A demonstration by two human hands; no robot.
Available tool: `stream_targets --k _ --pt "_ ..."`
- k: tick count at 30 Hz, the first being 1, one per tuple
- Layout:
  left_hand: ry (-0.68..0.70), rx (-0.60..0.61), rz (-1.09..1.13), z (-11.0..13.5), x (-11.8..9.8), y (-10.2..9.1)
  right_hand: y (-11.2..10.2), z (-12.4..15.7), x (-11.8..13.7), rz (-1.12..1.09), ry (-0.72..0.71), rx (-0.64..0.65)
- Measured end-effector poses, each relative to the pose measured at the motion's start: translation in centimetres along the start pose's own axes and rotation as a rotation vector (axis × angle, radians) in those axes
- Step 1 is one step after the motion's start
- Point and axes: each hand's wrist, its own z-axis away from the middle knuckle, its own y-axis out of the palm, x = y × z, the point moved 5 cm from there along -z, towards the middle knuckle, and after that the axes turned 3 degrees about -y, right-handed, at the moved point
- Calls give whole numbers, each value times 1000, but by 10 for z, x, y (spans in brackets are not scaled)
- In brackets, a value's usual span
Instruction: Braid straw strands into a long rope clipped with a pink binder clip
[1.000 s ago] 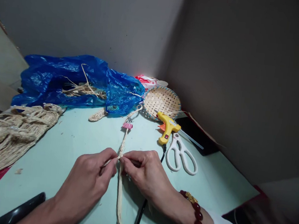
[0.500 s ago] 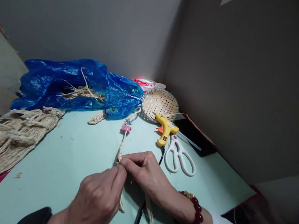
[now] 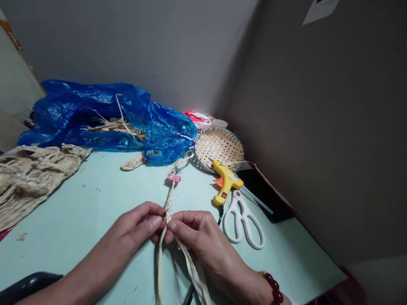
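A thin braid of pale straw (image 3: 169,198) runs down the pale green table (image 3: 90,208) from a pink binder clip (image 3: 173,177). My left hand (image 3: 136,230) and my right hand (image 3: 197,240) meet at the braid's lower end, each pinching straw strands between thumb and fingertips. Loose straw strands (image 3: 189,273) trail from my fingers toward the near edge. A dark red bead bracelet (image 3: 275,300) circles my right wrist.
A yellow glue gun (image 3: 225,182) and white scissors (image 3: 244,221) lie right of the braid, with a black cord (image 3: 186,302) running toward me. A woven basket (image 3: 219,147) and a blue plastic bag (image 3: 104,117) sit at the back. Woven straw pieces (image 3: 12,184) lie at left.
My left hand drew back from over the braid to its left side. Both hands now pinch the strands side by side, and the loose ends fan out toward me.
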Motion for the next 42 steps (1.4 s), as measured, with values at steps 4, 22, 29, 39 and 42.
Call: stream_targets --k 4,22,29,39,42 --pt "-183 342 462 -10 17 26 5 -1 6 -4 -72 77" --pt "-247 232 90 -12 28 15 2 16 13 952 -151 -83" --pt "-207 137 -60 -12 18 12 16 33 19 1207 -502 -212" --pt "-275 279 262 -7 23 19 70 48 2 1702 -992 -237" --pt "-275 290 295 -7 24 19 72 53 2 1729 -1018 -196"
